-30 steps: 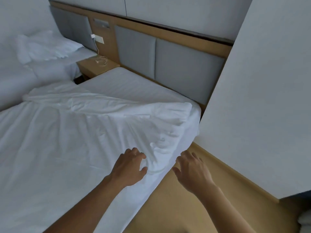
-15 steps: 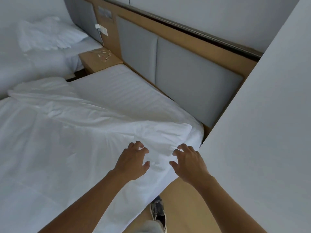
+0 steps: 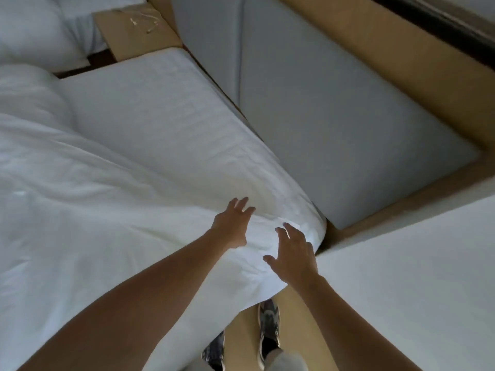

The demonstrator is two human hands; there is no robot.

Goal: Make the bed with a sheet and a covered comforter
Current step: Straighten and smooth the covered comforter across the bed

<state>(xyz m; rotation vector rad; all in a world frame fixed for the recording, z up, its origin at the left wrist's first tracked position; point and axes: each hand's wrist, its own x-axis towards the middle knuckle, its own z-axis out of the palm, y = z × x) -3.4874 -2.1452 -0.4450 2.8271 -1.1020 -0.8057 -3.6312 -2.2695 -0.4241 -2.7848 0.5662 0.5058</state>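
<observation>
Head view, looking straight down at the corner of the bed (image 3: 319, 231). A white sheet (image 3: 160, 111) lies flat across the head end, bare and lightly creased. The white covered comforter (image 3: 88, 210) spreads over everything below that, rumpled, with its top edge running slantwise across the bed and its near side hanging over the edge toward the floor (image 3: 242, 333).

Left hand (image 3: 231, 224): fingers straight and fanned out, holding nothing, reaching over the comforter's top corner. Whether the palm is actually pressing the fabric I cannot tell. Right hand (image 3: 293, 253): fingers also spread and relaxed, empty, poised just beside the left over the same bunched corner, right at the bed's edge.

Around it: grey padded headboard panels (image 3: 334, 124) stand against the head of the bed, set in a tan wooden frame (image 3: 348, 38). A white wall (image 3: 417, 277) juts in on the right, leaving only a narrow strip of floor beside the bed, tight against the right arm. Down there, two dark patterned shoes (image 3: 269, 328) stand close to the hanging comforter.

Top left, a wooden nightstand (image 3: 126, 36) carries a thin white cable (image 3: 146, 22) coiled loosely on its top. Beyond it sits a second bed (image 3: 40, 28) in white linen.
</observation>
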